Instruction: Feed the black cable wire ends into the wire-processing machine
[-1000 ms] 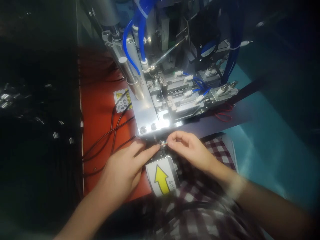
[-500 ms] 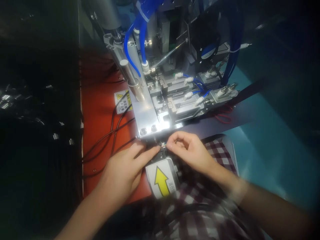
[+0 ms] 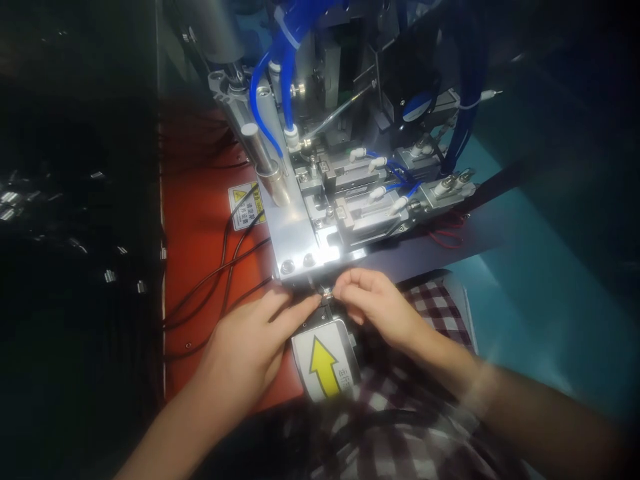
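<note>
A small shiny part (image 3: 327, 293) sits at the machine's front, in a narrow dark track (image 3: 325, 311) below the bright metal plate (image 3: 295, 248). My left hand (image 3: 245, 333) comes in from the left, one digit stretched out with its tip at the part. Its other fingers spread toward the plate's front corner, some tips hidden. From the right, my right hand (image 3: 377, 300) has thumb and forefinger pinched together at the part's right side, the other fingers curled. How much of the part lies inside that pinch is hidden. Just below is a white cover (image 3: 305, 353) with a yellow arrow.
Metal slide units (image 3: 370, 217) with blue air tubes (image 3: 257, 93) stand behind the plate. A metal post (image 3: 260, 150) rises at left. Black cables (image 3: 225, 263) cross the orange-red base (image 3: 195, 200), which bears a warning label (image 3: 245, 205). Checked cloth (image 3: 443, 307) is at my lap.
My right hand's curled fingers have shifted slightly down and inward, with the pinch still at the small part. My left hand keeps its place. The view has moved slightly.
</note>
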`<action>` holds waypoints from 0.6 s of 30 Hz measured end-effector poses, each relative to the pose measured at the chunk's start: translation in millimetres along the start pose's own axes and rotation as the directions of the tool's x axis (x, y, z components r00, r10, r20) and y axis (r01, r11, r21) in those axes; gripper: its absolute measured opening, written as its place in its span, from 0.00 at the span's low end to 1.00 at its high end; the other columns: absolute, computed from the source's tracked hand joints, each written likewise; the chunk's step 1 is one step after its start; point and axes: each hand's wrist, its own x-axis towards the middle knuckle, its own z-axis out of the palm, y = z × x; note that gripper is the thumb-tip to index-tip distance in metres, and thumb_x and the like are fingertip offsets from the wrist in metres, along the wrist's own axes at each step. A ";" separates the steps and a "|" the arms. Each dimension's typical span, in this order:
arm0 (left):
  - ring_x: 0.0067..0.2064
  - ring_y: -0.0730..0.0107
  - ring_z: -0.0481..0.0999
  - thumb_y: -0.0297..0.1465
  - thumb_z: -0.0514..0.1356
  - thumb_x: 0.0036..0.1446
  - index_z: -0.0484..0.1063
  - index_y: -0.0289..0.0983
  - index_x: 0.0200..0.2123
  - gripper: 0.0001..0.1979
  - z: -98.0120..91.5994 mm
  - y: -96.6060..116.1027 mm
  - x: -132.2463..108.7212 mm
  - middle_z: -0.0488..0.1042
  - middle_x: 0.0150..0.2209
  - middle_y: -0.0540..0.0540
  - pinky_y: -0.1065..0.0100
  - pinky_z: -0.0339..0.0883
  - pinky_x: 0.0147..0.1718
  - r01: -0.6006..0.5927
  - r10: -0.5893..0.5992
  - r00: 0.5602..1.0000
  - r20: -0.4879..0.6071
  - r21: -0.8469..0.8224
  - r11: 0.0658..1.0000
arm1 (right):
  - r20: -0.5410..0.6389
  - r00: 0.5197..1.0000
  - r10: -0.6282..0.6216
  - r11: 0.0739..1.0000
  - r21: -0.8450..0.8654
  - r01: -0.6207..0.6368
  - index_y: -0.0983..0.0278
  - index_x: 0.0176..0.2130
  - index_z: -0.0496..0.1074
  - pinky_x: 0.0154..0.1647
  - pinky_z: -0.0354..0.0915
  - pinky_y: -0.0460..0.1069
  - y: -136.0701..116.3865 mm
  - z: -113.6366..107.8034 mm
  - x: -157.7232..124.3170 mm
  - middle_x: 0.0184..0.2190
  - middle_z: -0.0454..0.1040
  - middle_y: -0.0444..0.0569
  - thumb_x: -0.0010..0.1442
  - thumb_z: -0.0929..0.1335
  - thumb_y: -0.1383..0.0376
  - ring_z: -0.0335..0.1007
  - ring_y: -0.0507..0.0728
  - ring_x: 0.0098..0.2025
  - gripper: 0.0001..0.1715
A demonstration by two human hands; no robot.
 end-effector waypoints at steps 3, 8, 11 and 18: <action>0.38 0.66 0.74 0.22 0.46 0.61 0.69 0.44 0.56 0.24 -0.7 0.4 0.1 0.73 0.44 0.46 0.70 0.67 0.30 -0.005 0.005 1.000 -0.006 0.000 1.000 | -0.017 0.998 -0.056 0.994 -0.090 0.054 0.65 0.29 0.69 0.19 0.53 0.44 -1.2 -1.5 -2.7 0.16 0.61 0.37 0.56 0.67 0.64 0.55 0.47 0.18 0.07; 0.38 0.66 0.74 0.22 0.46 0.62 0.70 0.43 0.55 0.23 -1.4 0.4 0.5 0.73 0.44 0.45 0.70 0.67 0.30 -0.008 0.008 1.000 -0.011 -0.005 1.000 | -0.103 0.986 -0.133 0.988 -0.089 0.124 0.64 0.30 0.70 0.20 0.53 0.45 2.5 3.3 -3.5 0.20 0.64 0.40 0.55 0.69 0.60 0.56 0.49 0.20 0.09; 0.38 0.66 0.74 0.22 0.46 0.62 0.69 0.43 0.55 0.23 -1.6 0.1 0.8 0.73 0.44 0.45 0.70 0.68 0.30 -0.002 0.002 1.000 -0.002 -0.006 1.000 | -0.113 0.980 -0.165 0.985 -0.061 0.159 0.64 0.28 0.69 0.23 0.57 0.46 5.2 5.9 -2.3 0.22 0.66 0.43 0.55 0.69 0.60 0.59 0.50 0.23 0.10; 0.40 0.66 0.74 0.22 0.45 0.62 0.69 0.44 0.56 0.24 -0.9 0.6 0.5 0.74 0.45 0.45 0.69 0.69 0.32 0.013 -0.013 1.000 0.006 -0.018 1.000 | -0.103 0.981 -0.166 0.985 -0.068 0.160 0.63 0.28 0.68 0.23 0.59 0.47 7.5 3.4 -3.5 0.22 0.66 0.42 0.56 0.69 0.60 0.60 0.51 0.23 0.10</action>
